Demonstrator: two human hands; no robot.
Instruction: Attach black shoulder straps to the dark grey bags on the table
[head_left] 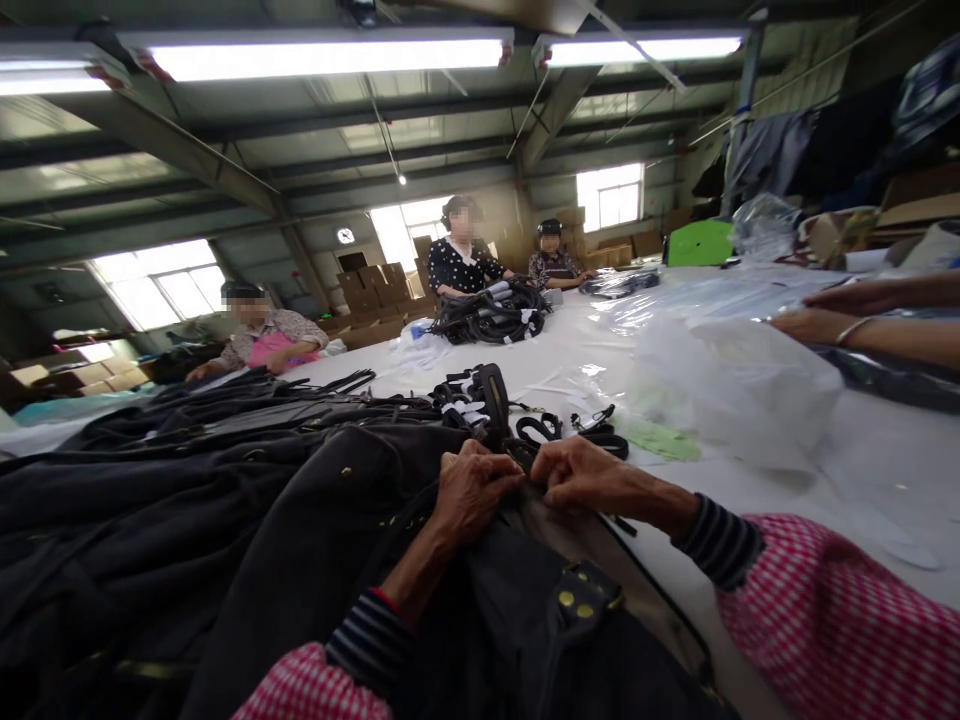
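A black bag (517,610) with brass-coloured studs and a leather tab lies on the table in front of me, its lighter inside partly showing. At its upper edge my left hand (472,485) is closed in a pinch. Close beside it, my right hand (589,472) also pinches the bag's edge, knuckles up. What sits between the fingertips is small and mostly hidden, near a bit of metal hardware. Just beyond the hands stands a bundled black strap (493,398) with white wrapping. More coiled black straps (600,430) lie to the right of it.
Several black bags (150,510) are heaped on the left. Clear plastic bags (735,380) and a green sheet (664,438) lie on the white table (892,460). A co-worker's hands (825,320) reach in from the right. Three people work farther back, near a strap pile (491,312).
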